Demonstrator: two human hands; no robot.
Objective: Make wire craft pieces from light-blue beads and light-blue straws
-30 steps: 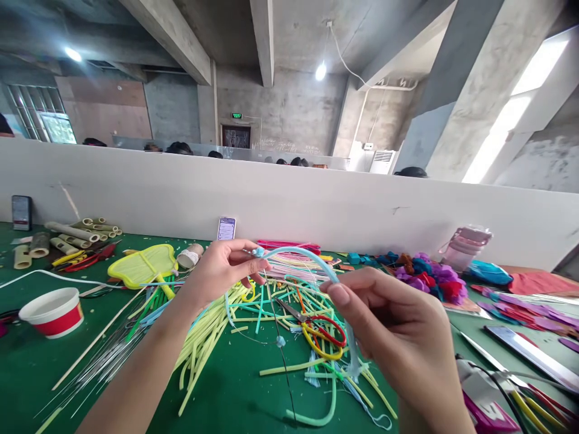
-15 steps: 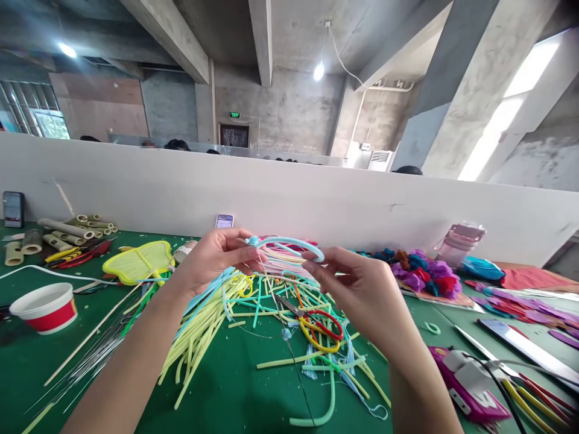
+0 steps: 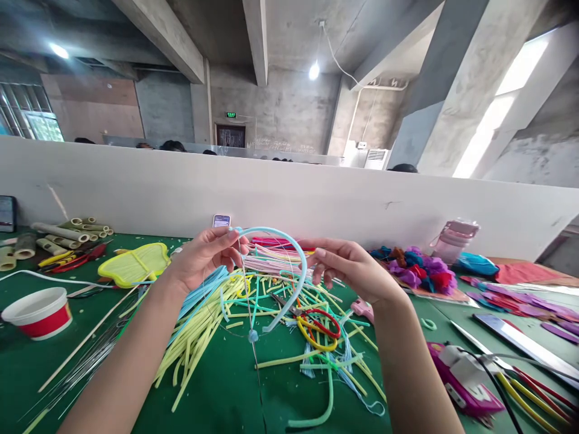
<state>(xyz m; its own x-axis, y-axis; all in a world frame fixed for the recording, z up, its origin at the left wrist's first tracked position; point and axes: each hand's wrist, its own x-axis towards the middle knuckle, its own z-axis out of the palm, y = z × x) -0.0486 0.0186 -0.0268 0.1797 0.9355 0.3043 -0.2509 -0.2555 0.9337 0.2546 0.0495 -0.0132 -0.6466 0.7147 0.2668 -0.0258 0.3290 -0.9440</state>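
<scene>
A soft light-blue cord [image 3: 289,241] bends in an arc between my hands and hangs down to a free end above the table. My left hand [image 3: 210,253] pinches its upper end, where a small blue knot shows at the fingertips. From these fingers a thin wire [image 3: 248,295] runs down, carrying a small blue tuft [image 3: 253,336]. My right hand [image 3: 348,265] is beside the arc's right side, its index finger stretched out and the others loosely bent. I see nothing gripped in it. Below lie scissors [image 3: 319,330] with red and yellow handles.
Yellow-green strips [image 3: 199,343] and pink bundles [image 3: 271,265] cover the middle. At left are a paper cup [image 3: 38,313], a yellow mesh wing shape [image 3: 136,265] and bamboo pieces [image 3: 63,232]. A power strip [image 3: 465,386] and purple-red petals [image 3: 420,271] are at right. A white partition [image 3: 289,193] stands behind.
My right hand has let go of the blue cord, whose freed end has swung down into a wider arc. The wire with the tuft has shifted left.
</scene>
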